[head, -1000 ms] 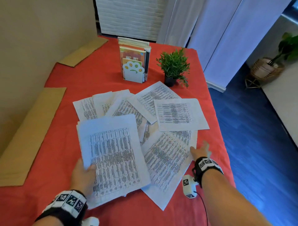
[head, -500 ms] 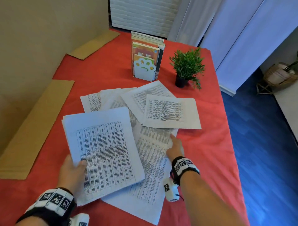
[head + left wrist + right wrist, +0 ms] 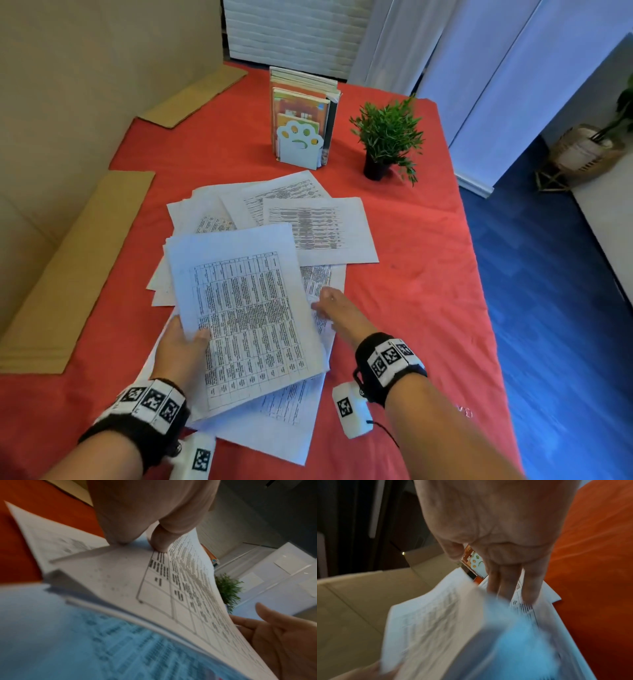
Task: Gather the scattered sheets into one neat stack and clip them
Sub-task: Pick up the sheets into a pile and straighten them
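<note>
the left hand [image 3: 178, 346] pinched a sheaf of white printed sheets [image 3: 246, 315] by its near-left edge, thumb on top. the right hand [image 3: 337, 310], fingers straight, pressed the loose printed sheet [image 3: 291, 407] lying underneath, long axis running away; it was nearer.

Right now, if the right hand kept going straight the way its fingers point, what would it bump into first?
Probably paper. The right hand points up the table with its fingers already on a loose sheet; next in line looks like the sideways sheet. Height above it is unclear.
</note>
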Demonstrator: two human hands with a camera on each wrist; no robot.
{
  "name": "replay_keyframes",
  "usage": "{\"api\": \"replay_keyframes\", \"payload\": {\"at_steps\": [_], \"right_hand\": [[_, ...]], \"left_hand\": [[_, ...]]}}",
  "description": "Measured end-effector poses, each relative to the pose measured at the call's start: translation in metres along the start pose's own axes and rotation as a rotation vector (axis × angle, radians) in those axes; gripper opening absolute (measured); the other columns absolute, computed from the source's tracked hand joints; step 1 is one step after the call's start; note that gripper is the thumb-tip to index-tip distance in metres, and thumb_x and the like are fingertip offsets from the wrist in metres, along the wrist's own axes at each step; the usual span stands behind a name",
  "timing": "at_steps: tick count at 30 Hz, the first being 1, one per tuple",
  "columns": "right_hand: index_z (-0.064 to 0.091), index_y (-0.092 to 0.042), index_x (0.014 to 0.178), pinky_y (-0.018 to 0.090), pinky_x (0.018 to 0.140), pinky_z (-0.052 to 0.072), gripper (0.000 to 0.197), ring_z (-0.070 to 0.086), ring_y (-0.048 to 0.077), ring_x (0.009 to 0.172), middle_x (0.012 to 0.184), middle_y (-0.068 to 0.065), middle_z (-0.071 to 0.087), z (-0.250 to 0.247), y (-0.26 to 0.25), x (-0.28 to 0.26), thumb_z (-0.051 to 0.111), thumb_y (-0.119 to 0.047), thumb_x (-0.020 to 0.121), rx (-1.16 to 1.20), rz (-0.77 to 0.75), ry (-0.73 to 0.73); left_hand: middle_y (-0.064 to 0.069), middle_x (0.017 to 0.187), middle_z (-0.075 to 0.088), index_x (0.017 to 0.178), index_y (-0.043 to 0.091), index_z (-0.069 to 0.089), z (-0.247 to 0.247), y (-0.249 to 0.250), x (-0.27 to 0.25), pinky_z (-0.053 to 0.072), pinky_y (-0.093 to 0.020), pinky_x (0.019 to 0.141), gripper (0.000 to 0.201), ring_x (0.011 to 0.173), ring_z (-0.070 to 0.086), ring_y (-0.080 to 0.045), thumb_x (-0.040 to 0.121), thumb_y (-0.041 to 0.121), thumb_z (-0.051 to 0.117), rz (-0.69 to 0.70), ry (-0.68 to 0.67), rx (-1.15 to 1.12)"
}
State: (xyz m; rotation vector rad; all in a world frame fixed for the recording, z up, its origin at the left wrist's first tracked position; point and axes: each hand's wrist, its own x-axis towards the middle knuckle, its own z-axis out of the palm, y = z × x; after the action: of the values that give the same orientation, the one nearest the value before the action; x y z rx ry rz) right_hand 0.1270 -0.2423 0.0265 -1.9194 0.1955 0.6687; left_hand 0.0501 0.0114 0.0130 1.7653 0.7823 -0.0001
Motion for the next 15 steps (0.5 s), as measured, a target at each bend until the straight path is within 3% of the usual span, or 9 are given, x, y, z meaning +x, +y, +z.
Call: {"api": "replay_keyframes", "payload": {"at_steps": [2, 5, 8, 12, 15], "right_hand": [[0.049, -0.026, 0.119, 0.037, 0.094, 0.046, 0.051, 0.057, 0.019, 0.102, 0.117, 0.000, 0.058, -0.001, 0.005, -0.017, 0.048, -0.059, 0.080, 0.042, 0.020, -0.039], [0.046, -0.014, 0.129, 0.031, 0.093, 0.044, 0.039, 0.057, 0.020, 0.107, 0.117, 0.002, 0.059, -0.016, 0.018, -0.040, 0.047, -0.033, 0.095, -0.063, -0.001, 0.120], [0.047, -0.013, 0.129, 0.030, 0.093, 0.045, 0.034, 0.057, 0.021, 0.107, 0.114, 0.003, 0.058, -0.042, 0.035, -0.058, 0.047, -0.019, 0.095, -0.043, 0.013, 0.211], [0.055, -0.013, 0.117, 0.039, 0.092, 0.051, 0.028, 0.062, 0.025, 0.100, 0.106, 0.004, 0.064, -0.088, 0.066, -0.068, 0.050, -0.010, 0.089, -0.009, 0.024, 0.365], [0.059, -0.014, 0.109, 0.043, 0.087, 0.054, 0.024, 0.066, 0.028, 0.095, 0.103, 0.009, 0.069, -0.131, 0.089, -0.065, 0.054, -0.010, 0.086, 0.034, 0.052, 0.492]], "left_hand": [[-0.004, 0.101, 0.062, 0.116, 0.020, 0.051, 0.022, 0.010, -0.010, 0.049, -0.043, 0.087, 0.028, 0.092, 0.061, -0.027, 0.091, 0.009, 0.052, 0.020, -0.031, 0.048], [-0.008, 0.100, 0.061, 0.116, 0.012, 0.051, 0.054, 0.022, -0.025, 0.050, -0.039, 0.079, 0.025, 0.087, 0.059, -0.028, 0.091, 0.012, 0.052, 0.027, -0.055, 0.127], [-0.009, 0.102, 0.060, 0.116, 0.010, 0.050, 0.082, 0.032, -0.037, 0.048, -0.038, 0.080, 0.026, 0.088, 0.057, -0.029, 0.091, 0.012, 0.053, 0.018, -0.081, 0.186], [0.000, 0.114, 0.061, 0.124, 0.022, 0.048, 0.117, 0.045, -0.059, 0.048, -0.045, 0.094, 0.035, 0.100, 0.061, -0.025, 0.090, 0.019, 0.056, 0.011, -0.295, 0.084], [0.010, 0.128, 0.048, 0.140, 0.031, 0.032, 0.134, 0.050, -0.077, 0.048, -0.046, 0.093, 0.051, 0.107, 0.058, -0.020, 0.094, 0.017, 0.051, -0.097, -0.431, -0.137]]}}
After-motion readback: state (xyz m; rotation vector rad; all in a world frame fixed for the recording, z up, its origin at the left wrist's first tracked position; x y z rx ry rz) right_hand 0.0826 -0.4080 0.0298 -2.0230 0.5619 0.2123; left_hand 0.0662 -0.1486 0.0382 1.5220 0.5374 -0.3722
